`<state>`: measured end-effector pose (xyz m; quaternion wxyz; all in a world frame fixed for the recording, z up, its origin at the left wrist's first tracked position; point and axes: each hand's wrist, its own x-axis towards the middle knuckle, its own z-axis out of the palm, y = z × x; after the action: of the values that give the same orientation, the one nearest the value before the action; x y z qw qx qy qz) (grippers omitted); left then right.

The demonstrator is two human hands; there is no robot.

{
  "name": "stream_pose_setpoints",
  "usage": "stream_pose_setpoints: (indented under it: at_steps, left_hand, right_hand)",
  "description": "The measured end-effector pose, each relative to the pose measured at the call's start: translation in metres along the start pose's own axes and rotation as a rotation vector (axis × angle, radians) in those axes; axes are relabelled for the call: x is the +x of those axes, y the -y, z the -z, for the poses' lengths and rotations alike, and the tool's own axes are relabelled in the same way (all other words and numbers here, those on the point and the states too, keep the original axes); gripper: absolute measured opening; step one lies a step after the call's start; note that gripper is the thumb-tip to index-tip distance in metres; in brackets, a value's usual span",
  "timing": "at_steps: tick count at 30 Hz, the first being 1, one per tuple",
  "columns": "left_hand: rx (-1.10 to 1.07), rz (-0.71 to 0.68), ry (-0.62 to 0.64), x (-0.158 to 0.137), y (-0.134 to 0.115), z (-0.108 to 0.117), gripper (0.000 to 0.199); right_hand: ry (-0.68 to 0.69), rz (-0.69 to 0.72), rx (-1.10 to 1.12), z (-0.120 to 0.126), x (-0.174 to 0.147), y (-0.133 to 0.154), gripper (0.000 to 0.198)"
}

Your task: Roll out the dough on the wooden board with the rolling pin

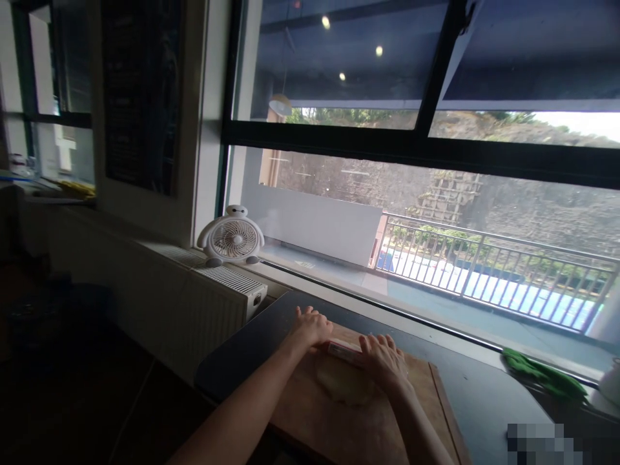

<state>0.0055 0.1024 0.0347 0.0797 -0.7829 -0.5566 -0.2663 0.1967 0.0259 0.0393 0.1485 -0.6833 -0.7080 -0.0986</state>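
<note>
A flat, pale sheet of dough with an uneven edge lies on a wooden board. Across its far edge runs a rolling pin, whitish with reddish edging, its middle showing between my hands. My left hand bears on the pin's left end, fingers bent over it. On the right end rests my right hand, its fingers reaching forward over the pin. Both ends of the pin are hidden under my hands.
The board lies on a dark table beside a window sill. A white fan stands near a radiator at the left. Green cloth or gloves lie at the right, near a pale rounded object.
</note>
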Motion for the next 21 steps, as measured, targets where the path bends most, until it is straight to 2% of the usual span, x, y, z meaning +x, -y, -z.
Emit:
stream_pose_setpoints:
  at_steps: [3,6,9,12,14,17,21]
  left_hand:
    - [0.013,-0.006,0.005,-0.015,0.0,0.006,0.034]
    - [-0.016,-0.073,-0.029,-0.052,0.005,0.018,0.036]
    - [-0.114,-0.095,-0.011,-0.088,0.015,0.029,0.035]
    - [-0.159,-0.093,0.054,-0.101,0.021,0.034,0.036]
    - [-0.113,-0.092,0.025,-0.094,0.018,0.032,0.036]
    - [0.001,-0.067,-0.023,-0.06,0.007,0.023,0.036]
    - [0.021,-0.046,0.092,-0.005,-0.013,0.008,0.036]
  right_hand:
    - [-0.032,-0.023,-0.003,-0.004,-0.021,0.008,0.047]
    - [-0.092,-0.028,-0.017,-0.012,-0.063,0.02,0.052]
    - [-0.143,0.057,-0.023,-0.019,-0.1,0.024,0.061]
    - [-0.1,0.139,0.011,-0.016,-0.109,0.015,0.059]
    - [-0.036,0.115,0.039,-0.008,-0.097,0.006,0.054]
    - [0.054,0.033,0.062,0.005,-0.061,-0.009,0.046]
    - [0.072,0.019,0.061,0.009,-0.027,-0.02,0.036]
